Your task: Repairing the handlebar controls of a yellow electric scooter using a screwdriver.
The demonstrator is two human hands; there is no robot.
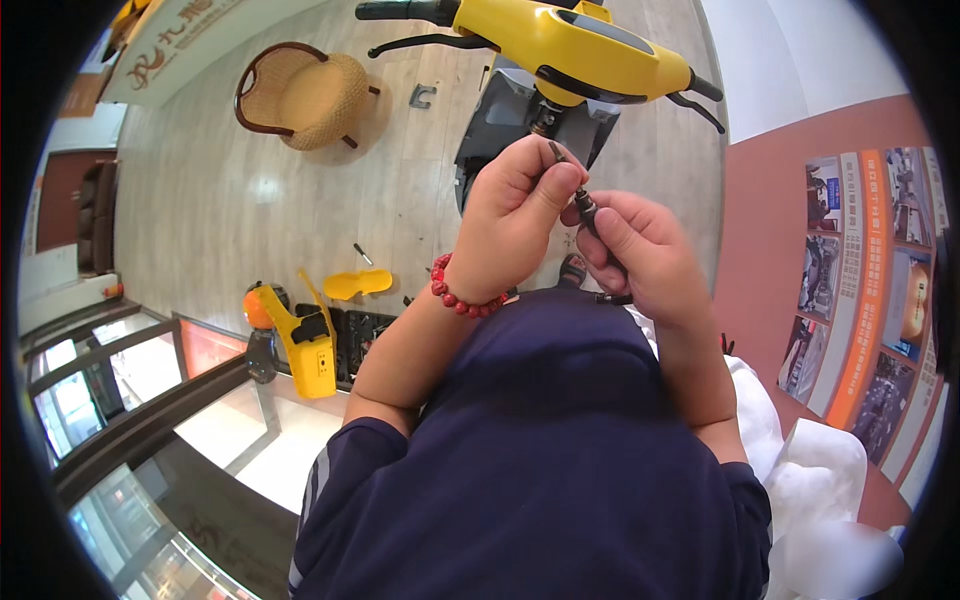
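Observation:
In front of my chest my right hand (650,250) is closed round the dark handle of a screwdriver (588,205), which has a metal collar at its upper end. My left hand (520,205), with a red bead bracelet (462,295) on its wrist, pinches a small metal bit (556,152) between thumb and forefinger, just above that collar. Whether bit and collar are joined is hidden by the fingers. Beyond both hands stands a scooter with a yellow handlebar cover (570,45), black grips and brake levers. Its grey front body (500,110) is partly behind my left hand.
A wicker chair (315,100) stands at the far left, with a grey U-shaped part (422,96) on the floor beside it. Yellow panels (312,355) and a black tool case (360,335) lie at left. A poster wall (860,290) and white covered shapes (815,470) are at right.

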